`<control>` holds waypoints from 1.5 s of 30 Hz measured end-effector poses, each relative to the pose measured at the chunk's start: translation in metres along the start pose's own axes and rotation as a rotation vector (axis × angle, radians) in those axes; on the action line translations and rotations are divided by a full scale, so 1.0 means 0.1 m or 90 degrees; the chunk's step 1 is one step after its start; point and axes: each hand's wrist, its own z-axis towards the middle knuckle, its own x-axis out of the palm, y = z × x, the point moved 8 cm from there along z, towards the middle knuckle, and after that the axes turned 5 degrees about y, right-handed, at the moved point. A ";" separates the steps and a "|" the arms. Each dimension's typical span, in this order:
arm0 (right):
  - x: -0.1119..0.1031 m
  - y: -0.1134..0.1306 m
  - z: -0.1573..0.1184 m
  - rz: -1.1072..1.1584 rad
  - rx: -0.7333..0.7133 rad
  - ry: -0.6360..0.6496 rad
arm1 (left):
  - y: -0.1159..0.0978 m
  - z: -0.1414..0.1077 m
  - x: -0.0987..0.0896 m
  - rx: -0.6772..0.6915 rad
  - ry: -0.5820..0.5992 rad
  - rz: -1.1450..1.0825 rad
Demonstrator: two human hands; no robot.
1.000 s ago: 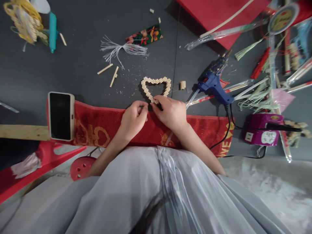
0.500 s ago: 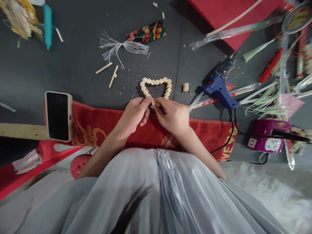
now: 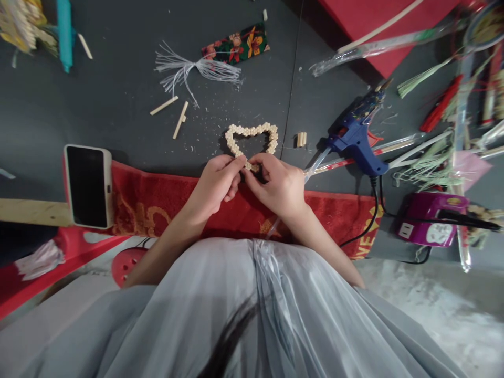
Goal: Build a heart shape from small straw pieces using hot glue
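A cream heart-shaped ring of small knobbly pieces (image 3: 252, 130) lies at the table's near side, its point towards me. My left hand (image 3: 221, 185) pinches the ring's lower left side, thumb on top and the other fingers curled. On the point's right side, my right hand (image 3: 277, 184) has its thumb and forefinger closed on the ring. Both hands partly cover the lower part of the heart. Beneath my wrists runs a red towel (image 3: 236, 215) with gold lettering. Just right of the heart is a small bundle of short straw-coloured sticks (image 3: 301, 139).
A blue glue gun (image 3: 354, 136) lies to the right, its cord running to a purple power socket (image 3: 431, 218). At left is a phone (image 3: 88, 186). Farther back lie white strands (image 3: 197, 68), a floral cloth strip (image 3: 240, 46) and a red sheet (image 3: 378, 31).
The view has shifted slightly, so the phone and the glue gun sit a little differently in the picture. My right fingers have moved slightly on the ring; both hands keep their hold.
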 end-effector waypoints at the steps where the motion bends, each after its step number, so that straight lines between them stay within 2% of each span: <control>1: 0.00 0.00 0.00 0.001 0.000 -0.002 | 0.00 0.00 0.00 0.002 0.001 -0.001; 10: -0.01 0.03 0.00 0.013 -0.025 -0.045 | -0.01 -0.02 0.00 0.022 -0.004 -0.016; 18: -0.10 0.08 -0.05 0.038 -0.098 -0.185 | 0.08 0.02 -0.01 0.025 -0.006 -0.048; 33: -0.08 0.07 -0.03 0.090 -0.099 -0.162 | 0.08 0.01 -0.01 0.037 -0.016 -0.052; 40: -0.07 0.04 -0.06 0.066 -0.065 -0.134 | 0.08 0.00 0.00 0.035 -0.001 -0.088; 45: -0.10 0.05 -0.09 0.036 -0.076 -0.137 | 0.08 0.01 -0.02 0.033 -0.007 -0.087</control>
